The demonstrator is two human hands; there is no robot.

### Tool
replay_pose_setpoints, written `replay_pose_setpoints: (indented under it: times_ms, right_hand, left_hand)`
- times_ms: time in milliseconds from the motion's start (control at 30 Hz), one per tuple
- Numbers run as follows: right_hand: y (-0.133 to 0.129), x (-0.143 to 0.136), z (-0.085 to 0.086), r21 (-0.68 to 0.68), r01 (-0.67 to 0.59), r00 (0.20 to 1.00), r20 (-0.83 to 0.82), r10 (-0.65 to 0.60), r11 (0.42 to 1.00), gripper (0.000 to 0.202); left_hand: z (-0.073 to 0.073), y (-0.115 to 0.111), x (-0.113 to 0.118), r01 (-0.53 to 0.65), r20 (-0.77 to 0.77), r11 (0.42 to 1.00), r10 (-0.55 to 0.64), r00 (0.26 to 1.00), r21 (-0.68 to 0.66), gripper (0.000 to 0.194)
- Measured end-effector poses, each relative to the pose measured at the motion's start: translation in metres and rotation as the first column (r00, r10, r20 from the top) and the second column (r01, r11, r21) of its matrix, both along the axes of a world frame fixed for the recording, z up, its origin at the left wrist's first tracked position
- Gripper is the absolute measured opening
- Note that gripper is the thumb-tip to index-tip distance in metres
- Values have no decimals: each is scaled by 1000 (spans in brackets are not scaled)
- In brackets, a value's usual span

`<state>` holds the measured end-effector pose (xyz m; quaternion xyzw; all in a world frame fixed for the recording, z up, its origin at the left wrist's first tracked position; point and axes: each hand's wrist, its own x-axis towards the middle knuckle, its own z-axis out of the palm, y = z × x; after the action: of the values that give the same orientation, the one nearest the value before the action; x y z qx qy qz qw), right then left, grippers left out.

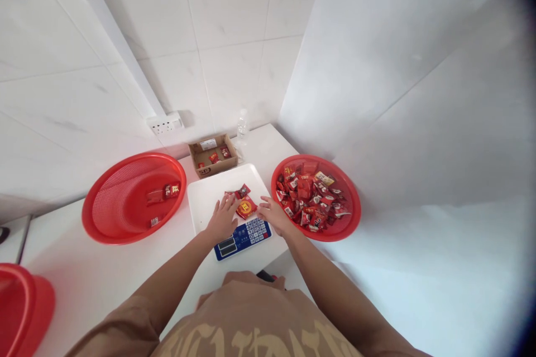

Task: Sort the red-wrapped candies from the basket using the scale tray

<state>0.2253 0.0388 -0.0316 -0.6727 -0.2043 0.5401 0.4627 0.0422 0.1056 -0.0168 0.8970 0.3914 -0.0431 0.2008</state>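
Note:
Several red snack packets (246, 207) lie on the white pan of a digital scale (203, 192), one with a round yellow emblem facing up. From the left, my left hand (224, 217) reaches over the pan, its fingers stretched out at the packets' edge. My right hand (274, 215) is at their right side, fingers apart, its tips close to the packet with the emblem; whether they touch it I cannot tell. The scale's blue keypad panel (242, 242) faces me, partly covered by my left hand.
To the right stands a red basket (355, 209) heaped with red packets. A red basket (104, 201) on the left holds a few. Behind the scale are a cardboard box (218, 166) with several packets and a clear bottle (242, 125). Another red basket (42, 304) sits at the lower left.

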Motion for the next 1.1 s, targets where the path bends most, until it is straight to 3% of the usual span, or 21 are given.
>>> replay_pose_setpoints:
  times_ms: [100,200,300,400,467,567,633,733,933,1100]
  right_hand:
    - [-3,12,-8,28,1,968,252,-8,1000,50]
    - [-9,41,-14,79,20,819,571,-62,997,45]
    - [-18,77,-19,74,62,679,728,-97,995,45]
    - [-29,108,-24,-111,109,592,805,25,988,52]
    - [-35,120,-29,-303,136,551,814,182,943,60]
    - [-39,128,-37,-474,115,541,767,345,873,69]
    - [-39,129,-41,-468,80,514,776,366,880,70]
    - [-41,128,-46,-336,31,490,826,278,941,62]
    - [-47,130,-50,-266,50,633,754,175,963,24]
    - [-54,147,-40,-198,109,679,731,72,974,25]
  left_hand:
    - [-4,2,-11,-35,2,999,35,999,-4,60]
    - [-12,0,-25,-24,36,999,23,999,25,56]
    - [-19,-5,-35,-28,96,998,23,995,56,53]
    - [-22,-9,-42,-56,145,996,44,988,74,52]
    - [-22,-11,-45,-68,168,994,53,984,83,51]
    - [-21,-12,-48,-80,182,994,66,981,74,50]
    - [-20,-12,-49,-98,183,994,86,979,54,50]
    - [-19,-12,-47,-126,193,992,120,974,22,49]
    - [-16,-9,-39,-139,256,989,149,955,-57,49]
    - [-11,-1,-32,-151,311,987,162,937,-62,50]
